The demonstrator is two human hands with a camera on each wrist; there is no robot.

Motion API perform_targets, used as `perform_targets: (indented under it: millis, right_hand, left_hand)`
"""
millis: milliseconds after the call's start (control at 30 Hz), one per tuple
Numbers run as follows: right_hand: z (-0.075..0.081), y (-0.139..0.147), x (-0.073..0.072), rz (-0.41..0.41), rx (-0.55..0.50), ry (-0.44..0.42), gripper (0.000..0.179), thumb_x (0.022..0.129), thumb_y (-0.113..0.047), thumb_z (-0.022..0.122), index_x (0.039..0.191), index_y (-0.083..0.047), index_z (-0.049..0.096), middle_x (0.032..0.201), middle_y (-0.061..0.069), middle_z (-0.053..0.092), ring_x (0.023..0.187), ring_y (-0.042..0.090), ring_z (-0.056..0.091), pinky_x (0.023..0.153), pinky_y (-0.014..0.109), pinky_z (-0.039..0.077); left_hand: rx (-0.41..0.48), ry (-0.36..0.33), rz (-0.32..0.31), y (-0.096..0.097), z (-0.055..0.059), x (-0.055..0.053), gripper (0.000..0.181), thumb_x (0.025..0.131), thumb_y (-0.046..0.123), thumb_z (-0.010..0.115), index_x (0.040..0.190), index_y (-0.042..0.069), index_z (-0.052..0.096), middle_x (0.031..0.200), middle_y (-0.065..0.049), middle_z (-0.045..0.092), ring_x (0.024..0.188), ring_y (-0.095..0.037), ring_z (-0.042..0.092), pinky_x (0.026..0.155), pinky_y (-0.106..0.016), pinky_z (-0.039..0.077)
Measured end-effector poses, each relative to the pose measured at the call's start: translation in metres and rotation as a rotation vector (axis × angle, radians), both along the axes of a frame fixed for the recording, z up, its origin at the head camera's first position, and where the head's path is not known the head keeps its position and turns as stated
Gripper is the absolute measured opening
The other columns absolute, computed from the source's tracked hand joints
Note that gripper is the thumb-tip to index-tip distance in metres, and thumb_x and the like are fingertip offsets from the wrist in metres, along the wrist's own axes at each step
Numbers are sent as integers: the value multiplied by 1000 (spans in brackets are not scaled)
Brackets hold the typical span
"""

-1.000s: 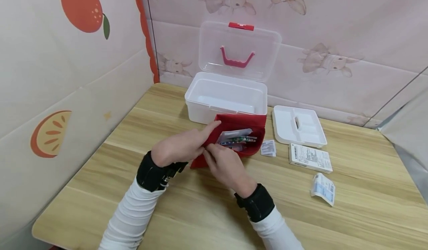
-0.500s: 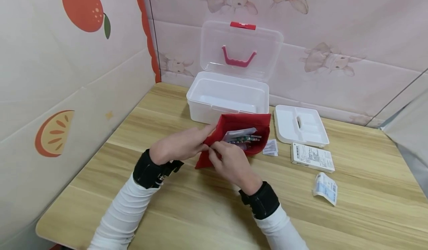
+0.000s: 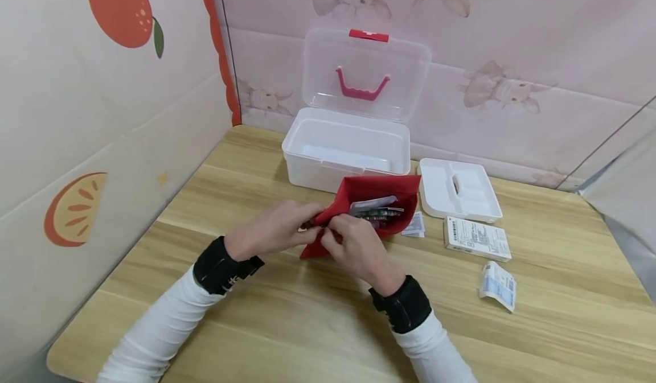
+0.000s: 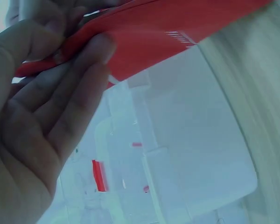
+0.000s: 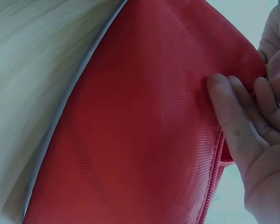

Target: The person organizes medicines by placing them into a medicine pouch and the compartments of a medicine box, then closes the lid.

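Observation:
A red zippered pouch (image 3: 381,185) stands open on the table, its mouth facing up. Inside lie a clear plastic packet (image 3: 373,203) and several dark green and silvery items. My left hand (image 3: 274,227) pinches the pouch's left corner; in the left wrist view the red fabric (image 4: 144,44) passes between thumb and fingers. Right beside it, my right hand (image 3: 361,250) pinches the near edge by the same corner. The right wrist view has its fingers (image 5: 240,126) against the red cloth at the end of the zipper (image 5: 212,184). The right fingertips partly hide behind the edge.
Behind the pouch is a white box (image 3: 312,169) with its clear lid (image 3: 410,81) raised. To the right lie a white divided tray (image 3: 435,198), a printed carton (image 3: 476,239), a blue-white packet (image 3: 498,286) and small paper packets (image 3: 416,226).
The pouch and both hands have shifted a little to the right. My left thumb, earlier stretched up along the pouch's side, now bends down to the corner. The right hand keeps its hold there.

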State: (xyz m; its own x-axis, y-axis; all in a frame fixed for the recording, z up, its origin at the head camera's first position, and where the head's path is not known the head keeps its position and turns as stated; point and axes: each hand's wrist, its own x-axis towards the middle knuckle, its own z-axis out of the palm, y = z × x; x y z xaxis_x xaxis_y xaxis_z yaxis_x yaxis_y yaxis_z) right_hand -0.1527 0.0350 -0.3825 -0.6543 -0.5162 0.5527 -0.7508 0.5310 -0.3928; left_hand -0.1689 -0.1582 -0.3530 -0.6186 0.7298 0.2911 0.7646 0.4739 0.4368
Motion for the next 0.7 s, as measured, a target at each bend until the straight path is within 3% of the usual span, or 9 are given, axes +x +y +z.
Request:
perform_targets:
  millis: [167, 333, 700]
  right_hand:
    - [1, -2, 0, -4, -18, 28, 14, 80, -7, 54, 66, -12, 54, 61, -1, 53, 54, 9, 44, 48, 25, 44]
    - [0, -3, 2, -9, -6, 35, 13, 77, -5, 58, 66, -10, 54, 60, 1, 55, 53, 9, 45, 50, 24, 47]
    - [0, -7, 5, -58, 20, 59, 14, 77, -4, 59, 67, -10, 52, 58, 1, 53, 51, 9, 44, 50, 24, 47]
  left_hand:
    - [46, 42, 15, 0, -2, 1, 14, 83, 8, 60, 96, 11, 54, 67, 3, 52, 57, -7, 46, 48, -23, 41]
    - [2, 59, 45, 4, 1, 4, 12, 83, 9, 60, 93, 12, 55, 69, 5, 54, 59, -8, 48, 50, -23, 43]
    - [-42, 144, 63, 2, 0, 6, 8, 82, 9, 59, 88, 12, 54, 60, 4, 46, 51, -7, 40, 45, -21, 35]
